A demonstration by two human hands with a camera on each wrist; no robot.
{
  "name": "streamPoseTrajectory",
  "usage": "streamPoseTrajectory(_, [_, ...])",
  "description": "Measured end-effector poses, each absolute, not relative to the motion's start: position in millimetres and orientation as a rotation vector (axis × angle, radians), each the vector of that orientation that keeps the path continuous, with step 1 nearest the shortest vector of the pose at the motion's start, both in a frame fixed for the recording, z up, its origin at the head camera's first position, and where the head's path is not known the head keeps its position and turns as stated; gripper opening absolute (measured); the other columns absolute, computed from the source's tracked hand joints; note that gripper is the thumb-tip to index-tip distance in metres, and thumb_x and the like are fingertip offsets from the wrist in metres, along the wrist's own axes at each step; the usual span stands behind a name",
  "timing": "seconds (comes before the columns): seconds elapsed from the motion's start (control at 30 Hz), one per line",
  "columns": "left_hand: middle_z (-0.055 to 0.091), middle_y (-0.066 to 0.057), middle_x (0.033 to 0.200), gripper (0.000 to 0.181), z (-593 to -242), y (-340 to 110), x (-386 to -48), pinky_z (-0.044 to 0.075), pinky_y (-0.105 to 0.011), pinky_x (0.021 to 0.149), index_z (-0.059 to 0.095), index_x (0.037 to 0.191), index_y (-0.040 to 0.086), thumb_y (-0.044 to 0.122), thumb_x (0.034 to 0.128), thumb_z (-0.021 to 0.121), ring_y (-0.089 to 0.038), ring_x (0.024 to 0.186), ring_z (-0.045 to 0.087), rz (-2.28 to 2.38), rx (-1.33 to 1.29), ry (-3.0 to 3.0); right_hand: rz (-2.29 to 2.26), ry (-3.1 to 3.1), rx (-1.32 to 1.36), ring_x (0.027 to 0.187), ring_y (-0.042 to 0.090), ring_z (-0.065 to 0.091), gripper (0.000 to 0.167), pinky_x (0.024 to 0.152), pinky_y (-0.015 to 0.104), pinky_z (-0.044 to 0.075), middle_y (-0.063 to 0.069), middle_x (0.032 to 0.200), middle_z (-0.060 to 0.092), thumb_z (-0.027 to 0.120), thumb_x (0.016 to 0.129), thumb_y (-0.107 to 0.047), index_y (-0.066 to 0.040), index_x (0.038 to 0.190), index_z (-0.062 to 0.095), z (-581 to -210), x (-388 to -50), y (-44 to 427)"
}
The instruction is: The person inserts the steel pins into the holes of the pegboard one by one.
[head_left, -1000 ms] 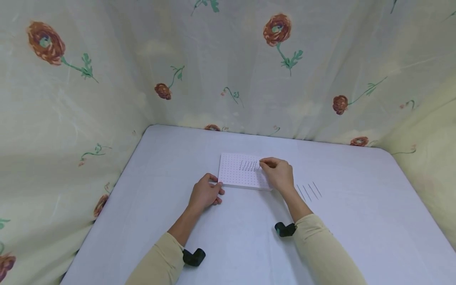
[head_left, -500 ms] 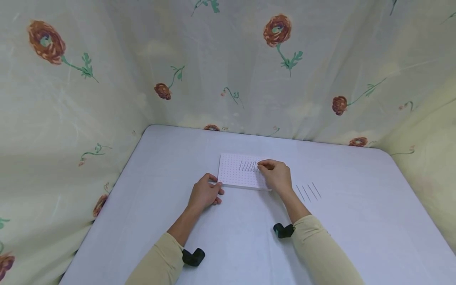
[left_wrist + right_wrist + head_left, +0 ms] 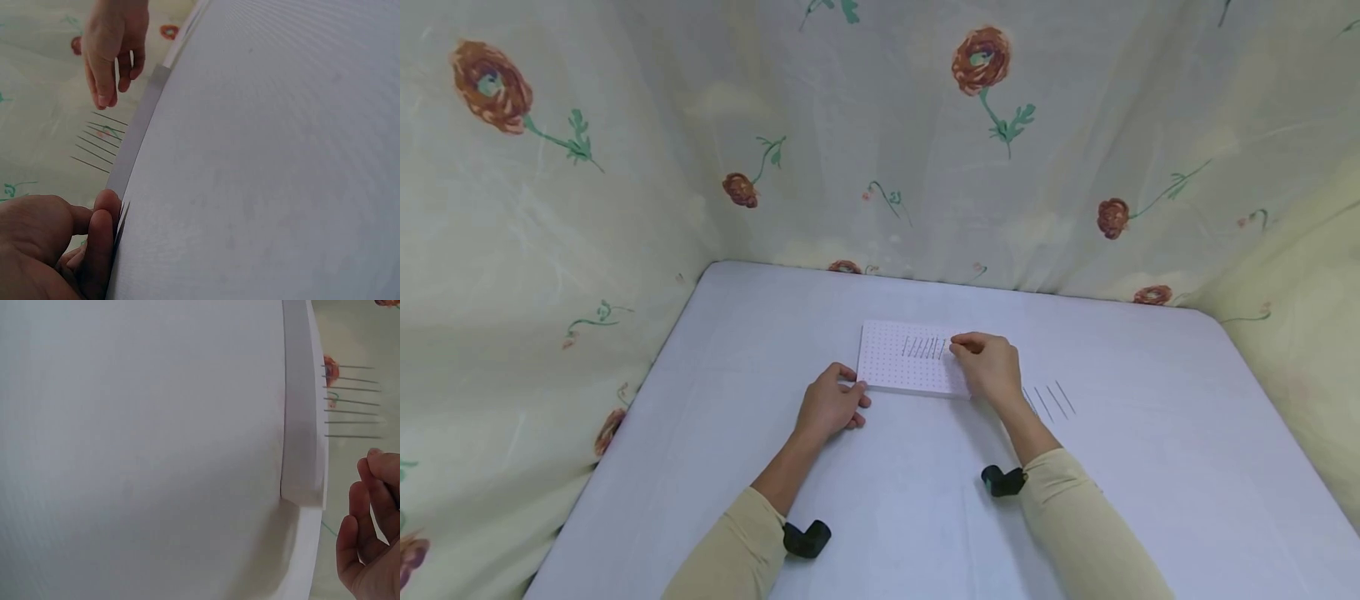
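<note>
A white board (image 3: 880,381) with a grid of small holes lies on the table. Several thin dark pins (image 3: 929,347) stand in a row in its holes; the right wrist view shows these pins (image 3: 353,436) spaced along the board. My left hand (image 3: 830,406) holds the board's near left corner, thumb and finger against its edges, as the left wrist view shows of that hand (image 3: 44,244). Just right of the last pin is my right hand (image 3: 990,369). Its thumb and index fingertips lie close together in the right wrist view, and I see nothing between them.
Several loose pins (image 3: 1056,402) lie on the white table (image 3: 910,517) to the right of the board, partly behind my right wrist. A floral curtain (image 3: 820,108) hangs round the table's back and sides. Each wrist wears a small black camera (image 3: 807,540).
My right hand moved slightly left to the row, then back to the right, away from the last pin, which now stands in the board. The left hand and board stay in place.
</note>
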State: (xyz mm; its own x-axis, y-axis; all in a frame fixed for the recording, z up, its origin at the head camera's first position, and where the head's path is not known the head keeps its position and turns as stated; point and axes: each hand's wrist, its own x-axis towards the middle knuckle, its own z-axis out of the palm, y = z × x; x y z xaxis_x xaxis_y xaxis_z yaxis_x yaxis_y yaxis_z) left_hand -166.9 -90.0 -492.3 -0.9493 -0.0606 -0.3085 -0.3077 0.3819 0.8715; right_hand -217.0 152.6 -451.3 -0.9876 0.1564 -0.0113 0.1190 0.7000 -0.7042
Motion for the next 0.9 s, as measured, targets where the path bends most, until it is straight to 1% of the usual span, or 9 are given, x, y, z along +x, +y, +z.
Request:
streamPoseTrajectory(0.1, [0.074,-0.003,0.081,0.026,-493.1,-89.1,-167.0,0.055,-0.022,0.051,0.054,0.124,0.009,0.024,0.1031,0.060,-0.014,0.053,0.067,1.595,-0.323,2.417,1.171,-2.840,-0.239,0.101,0.026,0.067,0.023,0.079,0.031,0.048,0.011,0.107,0.078,0.067,0.098,-0.023,-0.011,0.114,0.077,-447.4,-215.6,160.1])
streamPoseTrajectory(0.2, [0.074,-0.003,0.080,0.027,-493.1,-88.6,-166.8,0.055,-0.022,0.051,0.054,0.125,0.009,0.024,0.1030,0.060,-0.015,0.053,0.067,1.594,-0.331,2.416,1.151,-2.836,-0.251,0.099,0.026,0.068,0.024,0.075,0.027,0.046,0.011,0.108,0.078,0.066,0.098,-0.025,-0.011,0.115,0.077,-446.3,-213.9,169.8])
streamPoseTrajectory(0.47, [0.074,-0.004,0.081,0.028,-491.0,-88.2,-167.4,0.055,-0.022,0.051,0.054,0.126,0.009,0.024,0.1029,0.061,-0.015,0.054,0.067,1.580,-0.346,2.418,1.086,-2.822,-0.349,0.104,0.029,0.069,0.029,0.081,0.033,0.048,0.012,0.111,0.077,0.064,0.100,-0.029,-0.011,0.119,0.075,-444.8,-206.1,202.2])
streamPoseTrajectory(0.63, [0.074,-0.005,0.080,0.027,-490.2,-87.1,-167.3,0.055,-0.022,0.051,0.054,0.125,0.008,0.022,0.1027,0.061,-0.016,0.054,0.067,1.592,-0.346,2.409,1.108,-2.808,-0.418,0.107,0.029,0.068,0.031,0.085,0.034,0.049,0.013,0.113,0.076,0.062,0.100,-0.030,-0.011,0.121,0.074,-445.2,-193.5,223.4])
streamPoseTrajectory(0.9, [0.074,-0.004,0.081,0.028,-488.3,-86.7,-166.3,0.055,-0.021,0.051,0.054,0.126,0.008,0.023,0.1031,0.060,-0.015,0.054,0.066,1.570,-0.350,2.414,1.096,-2.810,-0.550,0.108,0.030,0.066,0.035,0.083,0.034,0.049,0.015,0.114,0.075,0.060,0.101,-0.033,-0.009,0.123,0.073,-451.4,-177.3,261.9])
